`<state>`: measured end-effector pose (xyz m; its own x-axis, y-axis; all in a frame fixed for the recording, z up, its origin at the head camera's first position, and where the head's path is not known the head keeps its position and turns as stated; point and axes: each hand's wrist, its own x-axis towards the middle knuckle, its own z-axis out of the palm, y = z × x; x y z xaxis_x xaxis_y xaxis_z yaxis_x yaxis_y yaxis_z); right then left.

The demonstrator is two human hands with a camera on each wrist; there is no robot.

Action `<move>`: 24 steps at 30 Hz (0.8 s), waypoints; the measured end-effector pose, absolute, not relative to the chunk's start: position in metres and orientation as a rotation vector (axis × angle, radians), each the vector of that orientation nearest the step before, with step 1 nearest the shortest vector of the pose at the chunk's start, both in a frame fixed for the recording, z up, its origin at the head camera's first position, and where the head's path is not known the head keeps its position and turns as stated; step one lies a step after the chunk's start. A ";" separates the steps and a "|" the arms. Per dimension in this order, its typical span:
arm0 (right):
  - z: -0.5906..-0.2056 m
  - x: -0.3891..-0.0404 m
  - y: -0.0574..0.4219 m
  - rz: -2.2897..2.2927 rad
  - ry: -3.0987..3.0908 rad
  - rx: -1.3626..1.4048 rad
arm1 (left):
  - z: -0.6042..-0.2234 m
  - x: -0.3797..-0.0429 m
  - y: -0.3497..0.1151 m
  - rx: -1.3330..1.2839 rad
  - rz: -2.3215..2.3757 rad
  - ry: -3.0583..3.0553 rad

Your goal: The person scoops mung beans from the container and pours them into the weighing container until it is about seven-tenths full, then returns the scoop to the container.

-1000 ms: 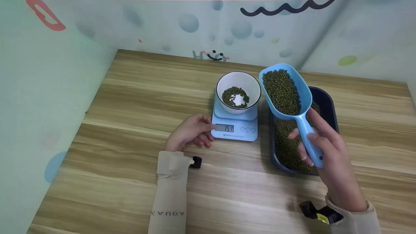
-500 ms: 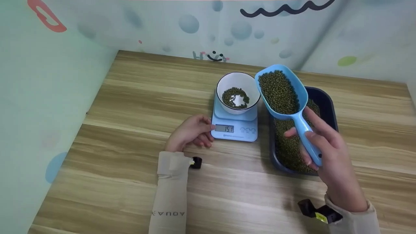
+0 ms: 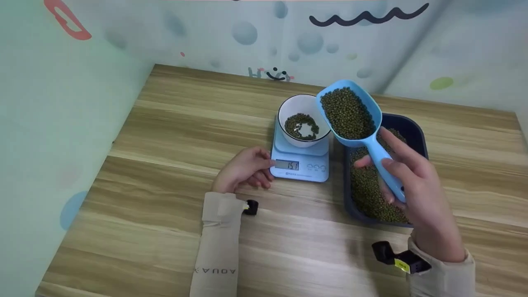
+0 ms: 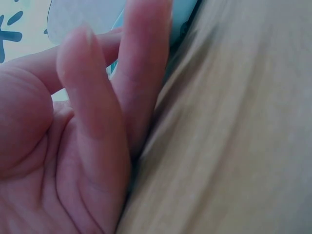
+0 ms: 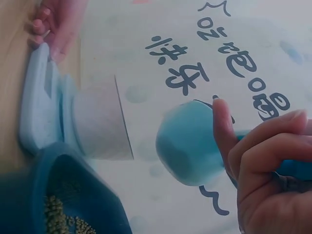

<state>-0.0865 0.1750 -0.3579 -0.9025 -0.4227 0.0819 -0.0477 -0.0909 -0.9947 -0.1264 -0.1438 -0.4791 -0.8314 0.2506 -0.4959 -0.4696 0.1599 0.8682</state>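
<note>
Where the scoop (image 3: 372, 108) overlaps, the bowl (image 3: 297, 106) hides (partly).

On the blue scale (image 3: 303, 175), I read 151 on the display (image 3: 287, 165), any decimal point too small to tell, over illegible lettering, while my left sleeve (image 3: 218, 243) shows AQUA upside down and the wall (image 5: 112, 39) bears 吃饱喝, 快乐, an H and a smiling face (image 3: 275, 75).

Left fingers (image 4: 92, 102) bent, right fingers (image 5: 268, 155) curled
</note>
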 end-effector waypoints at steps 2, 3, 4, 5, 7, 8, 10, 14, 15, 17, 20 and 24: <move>-0.356 -0.088 0.174 -2.055 1.957 -0.502 | -0.479 -0.127 -0.143 -0.206 1.715 1.900; -0.355 -0.089 0.174 -2.039 1.976 -0.498 | -0.479 -0.127 -0.143 -0.207 1.711 1.901; -0.354 -0.090 0.173 -2.015 2.000 -0.490 | -0.479 -0.128 -0.143 -0.209 1.704 1.906; -0.354 -0.091 0.173 -1.993 2.021 -0.483 | -0.479 -0.128 -0.143 -0.211 1.698 1.910; -0.353 -0.092 0.171 -1.946 2.066 -0.462 | -0.479 -0.128 -0.143 -0.213 1.685 1.918; -0.352 -0.093 0.171 -1.923 2.086 -0.452 | -0.479 -0.128 -0.143 -0.214 1.683 1.920; -0.351 -0.094 0.169 -1.878 2.125 -0.435 | -0.479 -0.128 -0.143 -0.216 1.679 1.920; -0.349 -0.099 0.164 -1.791 2.217 -0.407 | -0.479 -0.128 -0.143 -0.217 1.686 1.909; -0.349 -0.100 0.162 -1.769 2.238 -0.405 | -0.479 -0.128 -0.143 -0.217 1.687 1.904; -0.348 -0.102 0.159 -1.739 2.262 -0.402 | -0.479 -0.128 -0.143 -0.215 1.686 1.899; -0.349 -0.104 0.157 -1.679 2.291 -0.401 | -0.476 -0.127 -0.144 -0.210 1.672 1.898; -0.351 -0.105 0.155 -1.568 2.361 -0.398 | -0.471 -0.126 -0.143 -0.196 1.671 1.913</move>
<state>-0.1050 0.1554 -0.3513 -0.9234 -0.3759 -0.0781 -0.0738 0.3735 -0.9247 -0.1258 -0.1434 -0.4715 -0.8179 0.2615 -0.5126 -0.4727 0.2027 0.8576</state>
